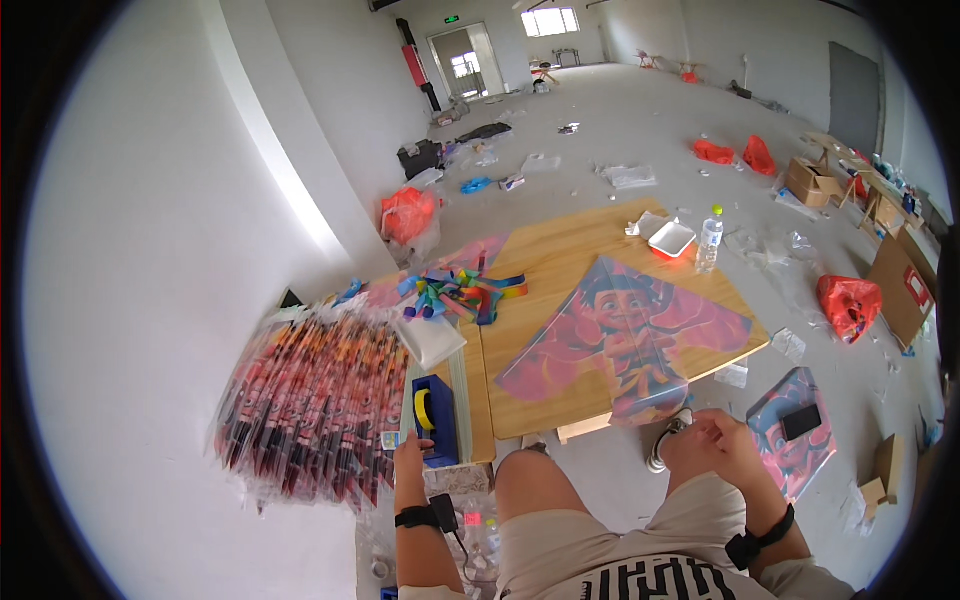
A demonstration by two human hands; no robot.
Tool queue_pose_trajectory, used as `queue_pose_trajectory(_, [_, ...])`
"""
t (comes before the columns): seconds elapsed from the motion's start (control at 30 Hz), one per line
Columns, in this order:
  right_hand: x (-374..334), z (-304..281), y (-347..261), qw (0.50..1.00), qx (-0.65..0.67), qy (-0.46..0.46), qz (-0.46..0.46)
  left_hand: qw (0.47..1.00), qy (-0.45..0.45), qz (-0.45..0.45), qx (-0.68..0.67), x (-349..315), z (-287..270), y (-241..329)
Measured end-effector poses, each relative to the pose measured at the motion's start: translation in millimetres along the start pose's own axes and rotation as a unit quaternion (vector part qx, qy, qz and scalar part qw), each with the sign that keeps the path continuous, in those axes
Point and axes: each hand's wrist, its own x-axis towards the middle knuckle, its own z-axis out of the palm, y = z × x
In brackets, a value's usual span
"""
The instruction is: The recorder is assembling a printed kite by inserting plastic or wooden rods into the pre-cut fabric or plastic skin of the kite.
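At the left, my left hand (409, 454) is closed at the near end of a blue tape dispenser (436, 398), with a fingertip over its side wall. A yellow tape roll (423, 410) sits in it. Beside these fingers is a small printed card (390, 440); whether I touch it cannot be made out. My right hand (722, 440) is raised over my right knee, its fingers curled together; anything between them is too small to see. In front of me a pink and blue kite (622, 335) with a cartoon figure lies spread on the wooden table, its lower end hanging over the near edge.
Many packed kites (310, 400) in clear sleeves are stacked at the left. Rainbow ribbons (465, 295) lie at the table's left. A water bottle (709, 240) and white tray (672, 239) stand at the far right. A phone (800, 422) rests on a printed pack (790, 465) at right.
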Motion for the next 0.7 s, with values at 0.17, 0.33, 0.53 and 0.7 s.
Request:
queue_pose_trajectory(0.17, [-13,-13,-8,0.999,0.001,0.024,0.029,0.994,0.024,0.104,0.035,-17,7,14])
queue_pose_trajectory(0.33, [-11,-6,-19,0.998,-0.021,-0.014,0.057,0.994,0.019,0.007,-0.109,-61,7,57])
queue_pose_trajectory(0.53, [20,35,-38,0.981,-0.068,-0.183,-0.008,0.977,-0.129,-0.057,-0.162,-119,-48,48])
queue_pose_trajectory(0.7, [53,114,-64,0.924,-0.019,-0.375,-0.076,0.947,-0.201,-0.125,-0.215,-226,-98,58])
